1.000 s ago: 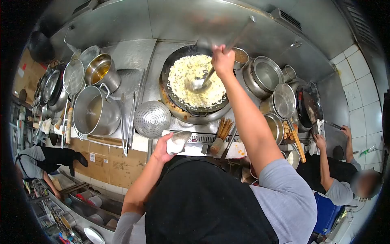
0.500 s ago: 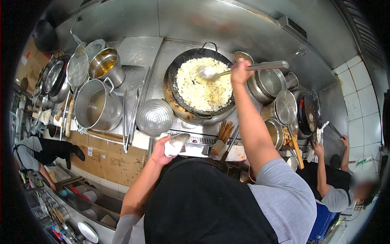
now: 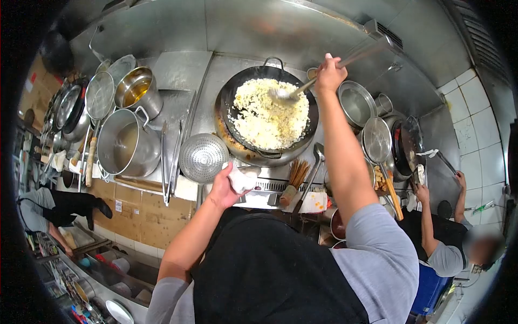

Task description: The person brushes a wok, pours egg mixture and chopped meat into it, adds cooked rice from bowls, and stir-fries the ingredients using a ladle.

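Note:
Wrapped round the handle of a metal ladle (image 3: 306,86), my right hand (image 3: 330,74) is above the wok's right edge. The ladle's blurred head lies in chopped pale-yellow and white food (image 3: 272,121), which looks like rice with egg, inside a black wok (image 3: 229,97) with two loop handles. Nearer to me and left of the wok, my left hand (image 3: 222,186) grips a white cloth (image 3: 240,179). A grey metal piece shows beside the cloth; its full shape is hidden.
To the left are a perforated skimmer (image 3: 203,157), a large pot (image 3: 127,141) and a pot of oil (image 3: 137,92). A bamboo brush (image 3: 294,181) lies near the front edge. Pots and a strainer (image 3: 377,139) stand right. Co-workers (image 3: 440,237) are at both sides.
My right hand has moved up and right since the first frame, and the ladle swept through the food. My left hand with the cloth shifted slightly right. The wok sits straighter, its far handle showing.

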`<state>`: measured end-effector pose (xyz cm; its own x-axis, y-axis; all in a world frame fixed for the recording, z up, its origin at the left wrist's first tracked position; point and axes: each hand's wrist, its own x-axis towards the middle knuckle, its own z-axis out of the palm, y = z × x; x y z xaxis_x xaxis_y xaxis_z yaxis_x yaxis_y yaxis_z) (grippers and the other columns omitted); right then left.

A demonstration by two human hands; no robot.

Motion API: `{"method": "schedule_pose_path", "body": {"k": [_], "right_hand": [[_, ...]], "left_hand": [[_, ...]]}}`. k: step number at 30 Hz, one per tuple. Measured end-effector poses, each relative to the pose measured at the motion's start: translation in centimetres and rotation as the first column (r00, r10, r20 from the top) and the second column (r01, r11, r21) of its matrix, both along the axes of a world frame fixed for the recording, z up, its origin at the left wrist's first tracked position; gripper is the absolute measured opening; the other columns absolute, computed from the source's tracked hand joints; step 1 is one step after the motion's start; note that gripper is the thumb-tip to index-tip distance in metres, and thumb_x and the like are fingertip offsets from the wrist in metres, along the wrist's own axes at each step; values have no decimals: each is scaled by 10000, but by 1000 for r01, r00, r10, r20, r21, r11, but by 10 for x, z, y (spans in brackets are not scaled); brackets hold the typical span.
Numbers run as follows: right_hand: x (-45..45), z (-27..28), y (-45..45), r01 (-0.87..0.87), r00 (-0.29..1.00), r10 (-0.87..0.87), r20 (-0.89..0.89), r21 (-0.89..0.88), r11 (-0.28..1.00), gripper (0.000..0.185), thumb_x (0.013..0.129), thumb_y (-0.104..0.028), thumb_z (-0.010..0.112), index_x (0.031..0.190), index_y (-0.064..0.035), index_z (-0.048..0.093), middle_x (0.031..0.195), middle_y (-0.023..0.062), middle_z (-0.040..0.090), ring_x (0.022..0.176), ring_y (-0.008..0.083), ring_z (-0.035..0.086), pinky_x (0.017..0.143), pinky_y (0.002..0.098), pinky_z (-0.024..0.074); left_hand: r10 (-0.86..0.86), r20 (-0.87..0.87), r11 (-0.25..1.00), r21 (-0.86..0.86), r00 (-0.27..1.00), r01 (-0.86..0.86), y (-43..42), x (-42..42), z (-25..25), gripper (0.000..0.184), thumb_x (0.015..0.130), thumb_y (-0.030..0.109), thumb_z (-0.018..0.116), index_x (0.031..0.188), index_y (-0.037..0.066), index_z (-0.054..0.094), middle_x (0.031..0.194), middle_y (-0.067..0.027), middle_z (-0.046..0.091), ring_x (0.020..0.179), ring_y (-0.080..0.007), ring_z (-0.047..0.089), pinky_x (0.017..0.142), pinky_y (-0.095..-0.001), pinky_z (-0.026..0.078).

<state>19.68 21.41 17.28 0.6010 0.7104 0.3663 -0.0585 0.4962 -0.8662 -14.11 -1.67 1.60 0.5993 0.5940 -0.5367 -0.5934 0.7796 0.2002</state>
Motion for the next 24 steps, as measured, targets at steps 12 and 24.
{"method": "schedule_pose_path", "body": {"k": [12,24], "right_hand": [[-59,-32,-67,-406,839,495,228,-344,846,353,948,-99,680,651,-122,491,559,1,499,439,107,447,436,295,356],[-5,-40,-97,-159,921,62,-386,-224,962,283,985,-138,654,797,-154,443,615,-23,432,460,126,409,447,338,398]], "left_hand": [[-114,-302,981,118,946,156,59,70,-17,388,1112,434,424,1312,108,488,1191,-144,666,1064,-342,704,813,-553,590],[-105,-501,988,49,859,150,65,113,-46,183,985,118,500,1106,-4,563,921,-160,675,749,-313,718,572,-444,614]]}}
